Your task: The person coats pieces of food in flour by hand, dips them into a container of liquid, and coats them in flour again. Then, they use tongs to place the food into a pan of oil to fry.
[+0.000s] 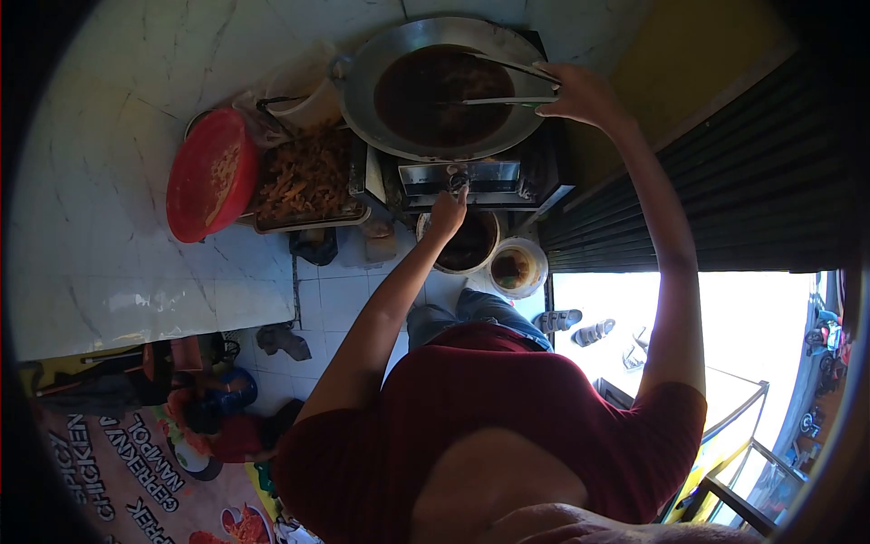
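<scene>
A wide metal wok of dark oil sits on a gas stove. My right hand grips a pair of metal tongs at the wok's right rim. The tongs' two arms stand apart and reach over the oil, where something brownish shows beneath the surface. My left hand is at the stove front, its fingers closed around the control knob.
Left of the stove is a tray of fried pieces, with a tilted red basin beside it. Below the stove stand a dark-filled bucket and a white bucket. Another person is at the lower left. Slatted shutter at right.
</scene>
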Tool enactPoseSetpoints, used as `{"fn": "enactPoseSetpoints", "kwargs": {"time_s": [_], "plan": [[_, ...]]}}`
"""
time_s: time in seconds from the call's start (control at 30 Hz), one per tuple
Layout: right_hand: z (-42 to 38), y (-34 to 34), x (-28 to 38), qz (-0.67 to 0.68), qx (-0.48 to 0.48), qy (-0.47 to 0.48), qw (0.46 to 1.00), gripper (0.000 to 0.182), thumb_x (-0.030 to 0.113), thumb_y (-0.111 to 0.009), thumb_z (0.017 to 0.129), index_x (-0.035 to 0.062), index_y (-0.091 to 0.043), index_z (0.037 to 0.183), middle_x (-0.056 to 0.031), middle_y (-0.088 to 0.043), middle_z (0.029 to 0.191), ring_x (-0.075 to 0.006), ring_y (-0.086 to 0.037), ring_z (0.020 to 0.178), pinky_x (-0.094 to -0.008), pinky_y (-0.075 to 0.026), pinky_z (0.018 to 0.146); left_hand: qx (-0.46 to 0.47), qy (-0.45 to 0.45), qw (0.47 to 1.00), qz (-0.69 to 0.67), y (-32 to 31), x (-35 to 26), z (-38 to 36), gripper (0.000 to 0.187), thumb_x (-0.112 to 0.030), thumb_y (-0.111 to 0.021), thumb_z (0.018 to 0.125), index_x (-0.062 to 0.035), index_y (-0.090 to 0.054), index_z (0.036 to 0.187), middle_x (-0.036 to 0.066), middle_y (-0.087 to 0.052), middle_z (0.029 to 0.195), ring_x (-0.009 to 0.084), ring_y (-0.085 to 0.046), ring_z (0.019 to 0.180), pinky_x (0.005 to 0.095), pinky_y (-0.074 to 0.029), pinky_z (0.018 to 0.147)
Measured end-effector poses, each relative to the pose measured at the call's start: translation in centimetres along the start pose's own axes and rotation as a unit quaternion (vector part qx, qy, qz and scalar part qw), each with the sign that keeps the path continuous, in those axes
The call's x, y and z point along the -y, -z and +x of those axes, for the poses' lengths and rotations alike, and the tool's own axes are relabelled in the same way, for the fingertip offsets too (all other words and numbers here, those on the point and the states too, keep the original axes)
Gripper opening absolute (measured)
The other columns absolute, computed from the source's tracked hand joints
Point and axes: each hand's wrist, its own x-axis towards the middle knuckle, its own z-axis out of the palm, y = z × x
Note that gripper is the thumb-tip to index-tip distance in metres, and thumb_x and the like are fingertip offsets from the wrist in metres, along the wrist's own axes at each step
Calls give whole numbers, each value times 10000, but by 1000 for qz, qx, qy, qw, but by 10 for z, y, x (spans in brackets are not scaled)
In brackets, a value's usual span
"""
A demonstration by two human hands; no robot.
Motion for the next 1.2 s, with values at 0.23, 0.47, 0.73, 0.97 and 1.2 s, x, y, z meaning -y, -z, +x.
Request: {"fn": "enactPoseSetpoints", "kwargs": {"time_s": [0.23, 0.47, 0.73, 0.97, 1.2], "plan": [[4, 4, 10, -9, 14, -13, 1000, 702, 294, -759, 607, 94, -520, 1236, -147, -601, 1096, -295, -588, 988, -383, -470, 841, 155, 173, 626, -744, -35, 5, 27, 431, -336, -480, 928, 91, -534, 952, 207, -627, 866, 285, -651, 796, 365, -568, 753], [6, -3, 2, -1, 1, 5, 1000, 705, 286, -760, 590, 92, -530, 1228, -142, -615, 1070, -299, -610, 929, -390, -476, 824, 104, 210, 587, -775, -35, -3, 34, 241, -149, -488, 923, 88, -510, 956, 243, -612, 911, 311, -638, 874, 373, -556, 823], [6, 4, 7, -5, 17, -13, 1000, 701, 279, -760, 592, 90, -531, 1227, -134, -610, 1102, -291, -612, 951, -386, -477, 829, 18, -148, 980, 128, -57, 12, 63, 224, -100, -545, 837, 92, -503, 943, 248, -617, 874, 336, -649, 802, 372, -557, 704], [8, 2, 4, -7, 10, -6, 1000, 701, 269, -764, 591, 85, -530, 1226, -142, -608, 1102, -295, -609, 952, -386, -476, 834, -109, 34, 993, 15, -23, -37, 23, 201, -131, -569, 829, 45, -509, 906, 230, -625, 830, 335, -650, 781, 400, -550, 656], [9, 2, -1, 7, 15, -18, 1000, 698, 265, -766, 577, 78, -542, 1212, -155, -624, 1048, -303, -610, 938, -389, -480, 822, -85, -62, 994, 11, 5, -26, -15, 400, -299, -607, 835, 65, -511, 970, 228, -625, 831, 362, -637, 769, 391, -531, 644]]}}
